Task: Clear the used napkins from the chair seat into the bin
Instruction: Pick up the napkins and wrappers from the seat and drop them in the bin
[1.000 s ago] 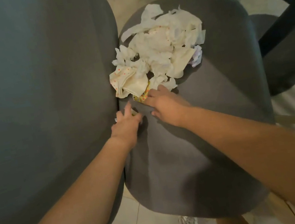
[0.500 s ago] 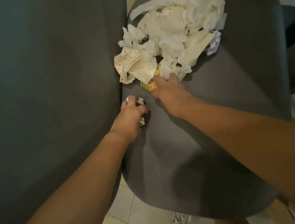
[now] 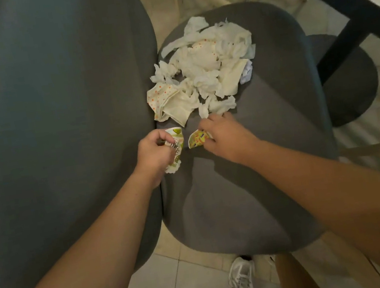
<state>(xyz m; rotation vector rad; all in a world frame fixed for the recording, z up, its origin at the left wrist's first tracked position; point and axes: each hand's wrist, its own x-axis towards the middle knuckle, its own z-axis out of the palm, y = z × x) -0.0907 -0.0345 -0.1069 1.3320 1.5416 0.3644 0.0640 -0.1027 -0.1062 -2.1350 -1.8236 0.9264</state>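
The heap of crumpled white paper napkins (image 3: pixel 207 70), soft and matt, lies on the dark grey chair seat (image 3: pixel 253 183) of smooth matt cloth, with pale glossy floor tiles (image 3: pixel 182 283) at six o'clock below it.

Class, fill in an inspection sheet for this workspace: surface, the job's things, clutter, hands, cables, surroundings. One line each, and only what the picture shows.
Surface: grey chair seat, near half bare, napkins piled at its far end.
Job's things: heap of crumpled white napkins, with an orange-dotted napkin at its left edge; no bin in view.
Clutter: nothing seen beyond the paper.
Hands: left hand grips a green-printed paper scrap; right hand pinches a yellow printed scrap.
Cables: nothing seen.
Surroundings: second grey seat touching on the left, tiled floor, a white shoe, a dark table leg.
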